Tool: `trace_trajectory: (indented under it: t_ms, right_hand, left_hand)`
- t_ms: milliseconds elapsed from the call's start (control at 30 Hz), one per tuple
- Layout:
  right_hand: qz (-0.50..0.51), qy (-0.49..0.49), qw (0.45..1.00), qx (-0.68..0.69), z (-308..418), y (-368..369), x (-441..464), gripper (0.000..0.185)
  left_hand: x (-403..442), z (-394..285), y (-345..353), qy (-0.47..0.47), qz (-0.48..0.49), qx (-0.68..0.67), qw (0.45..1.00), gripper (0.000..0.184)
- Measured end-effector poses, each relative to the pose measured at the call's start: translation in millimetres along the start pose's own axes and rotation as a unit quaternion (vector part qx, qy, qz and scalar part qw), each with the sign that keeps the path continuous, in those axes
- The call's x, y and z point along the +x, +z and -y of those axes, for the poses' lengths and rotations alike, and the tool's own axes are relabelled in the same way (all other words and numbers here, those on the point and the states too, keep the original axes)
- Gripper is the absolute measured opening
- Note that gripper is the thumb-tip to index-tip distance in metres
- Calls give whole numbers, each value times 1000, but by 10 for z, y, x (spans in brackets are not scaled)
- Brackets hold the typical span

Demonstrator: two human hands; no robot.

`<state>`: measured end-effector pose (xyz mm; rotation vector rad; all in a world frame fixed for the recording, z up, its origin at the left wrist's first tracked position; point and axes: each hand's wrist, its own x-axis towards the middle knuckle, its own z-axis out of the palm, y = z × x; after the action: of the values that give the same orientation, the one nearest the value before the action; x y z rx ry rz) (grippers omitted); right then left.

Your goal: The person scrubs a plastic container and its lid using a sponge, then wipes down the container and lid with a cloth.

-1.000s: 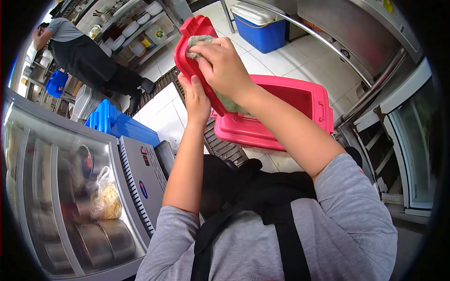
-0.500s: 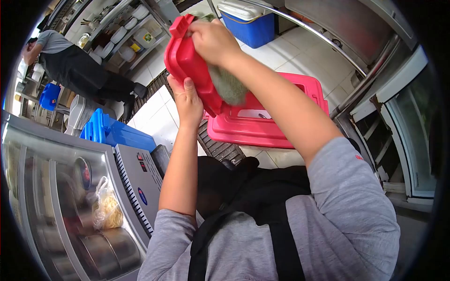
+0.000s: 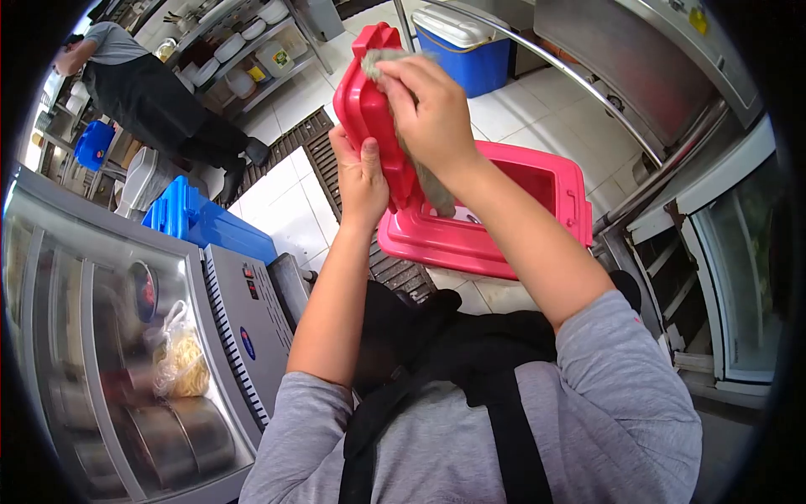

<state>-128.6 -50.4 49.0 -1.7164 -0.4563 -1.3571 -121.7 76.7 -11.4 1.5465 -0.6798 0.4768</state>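
My left hand (image 3: 363, 181) grips the lower edge of a red plastic lid (image 3: 367, 109), which is tilted up on its side in front of me. Pressed to the lid's upper rim is a greyish-green cloth (image 3: 382, 65), pinched in my right hand (image 3: 437, 113). The rest of the cloth hangs down behind my right wrist. Below stands a large red plastic bin (image 3: 453, 252) with an opening in its top, partly covered by my right forearm. A small shiny object lies by that opening, too small to name.
On the left are a glass-fronted fridge (image 3: 168, 353) and a blue bin (image 3: 218, 235). A blue cooler with a white lid (image 3: 470, 55) stands at the back. A co-worker (image 3: 151, 101) stands by shelves (image 3: 243, 50). A metal rail (image 3: 579, 71) runs along the right.
The lid has shifted slightly right and turned more upright. My right hand and the cloth have moved right and a little down, with the cloth now over the lid's rim.
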Motion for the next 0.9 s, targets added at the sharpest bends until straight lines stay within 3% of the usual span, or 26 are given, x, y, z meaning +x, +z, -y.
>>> trace_trajectory:
  t_ms: [200, 467, 667, 733, 767, 800, 867, 900]
  right_hand:
    - [-25, -31, 999, -17, 38, -61, 55, 14]
    - [103, -97, 988, -66, 215, -155, -102, 22]
    - [29, 37, 996, 82, 150, 121, 39, 13]
    - [22, 64, 997, 31, 97, 109, 118, 14]
    - [30, 43, 999, 15, 128, 98, 59, 19]
    - [33, 40, 999, 15, 110, 99, 14, 19]
    - [2, -52, 999, -12, 71, 82, -68, 23]
    - [6, -65, 997, -38, 29, 36, -92, 26]
  left_hand:
    - [-15, 68, 37, 17, 23, 22, 999, 46]
    - [26, 130, 44, 24, 18, -25, 999, 45]
    - [23, 77, -40, -16, 15, -41, 999, 47]
    - [14, 7, -79, 6, 28, 42, 999, 53]
    - [5, 1, -74, -38, 30, -4, 999, 69]
    - [9, -11, -72, -36, 27, -5, 999, 69]
    - [-7, -59, -67, -71, 78, -156, 982, 84]
    - [-12, -51, -41, -94, 80, -159, 980, 96]
